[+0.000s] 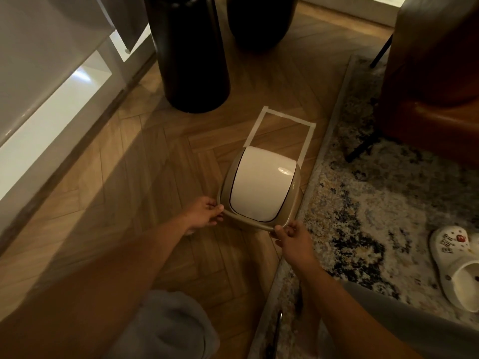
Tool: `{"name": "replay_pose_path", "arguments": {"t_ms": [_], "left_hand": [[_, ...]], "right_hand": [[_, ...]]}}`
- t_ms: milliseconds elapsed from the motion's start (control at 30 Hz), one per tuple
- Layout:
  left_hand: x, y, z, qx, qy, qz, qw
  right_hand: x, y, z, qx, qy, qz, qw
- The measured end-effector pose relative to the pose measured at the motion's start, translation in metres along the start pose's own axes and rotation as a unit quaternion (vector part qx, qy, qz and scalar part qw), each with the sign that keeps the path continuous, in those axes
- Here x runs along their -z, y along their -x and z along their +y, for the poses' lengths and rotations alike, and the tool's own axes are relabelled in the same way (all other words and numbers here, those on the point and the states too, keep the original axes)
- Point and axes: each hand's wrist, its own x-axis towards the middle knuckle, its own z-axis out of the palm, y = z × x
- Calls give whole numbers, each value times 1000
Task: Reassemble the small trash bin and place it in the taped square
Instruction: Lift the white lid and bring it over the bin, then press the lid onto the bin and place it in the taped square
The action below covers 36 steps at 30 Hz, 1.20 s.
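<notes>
The small trash bin (259, 187) has a beige rim and a white swing lid, and I see it from above at the middle of the wooden floor. My left hand (204, 212) pinches the near left corner of its rim. My right hand (290, 238) pinches the near right corner. The taped square (281, 119) lies on the floor just beyond the bin; the bin covers its near edge. The bin's body below the rim is hidden.
A tall black cylinder (193, 53) and a second dark vessel (261, 19) stand behind the square. A patterned rug (375, 193) borders it on the right, with a brown armchair (435, 73) and a white clog (456, 265). White furniture (46, 86) lines the left.
</notes>
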Motion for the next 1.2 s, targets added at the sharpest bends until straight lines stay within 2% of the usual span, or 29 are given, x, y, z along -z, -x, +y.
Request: {"name": "replay_pose_path", "arguments": {"t_ms": [167,333,433,567,667,833,1033,1200], "left_hand": [[5,-6,-1,26,-7,-12,1000],[12,-2,5,49,-1,-36,998],[16,-6,13,6,4,-21,1000],[16,-5,35,-133,-64,71,987],[5,-1,56,-212,-103,86,968],[-10,5,65,-226,-112,52,966],[0,18,55,-221,-153,53,962],[-7,35,40,-210,-132,20,969]], "right_hand": [[3,-4,-2,15,26,-19,999],[16,-2,-13,-13,39,-52,998],[28,-3,-20,-9,67,-50,996],[33,0,-42,107,134,56,984],[25,1,-67,175,154,86,969],[10,2,-99,190,161,60,967],[15,-22,-122,178,258,30,949],[21,-45,-144,189,321,-16,928]]}}
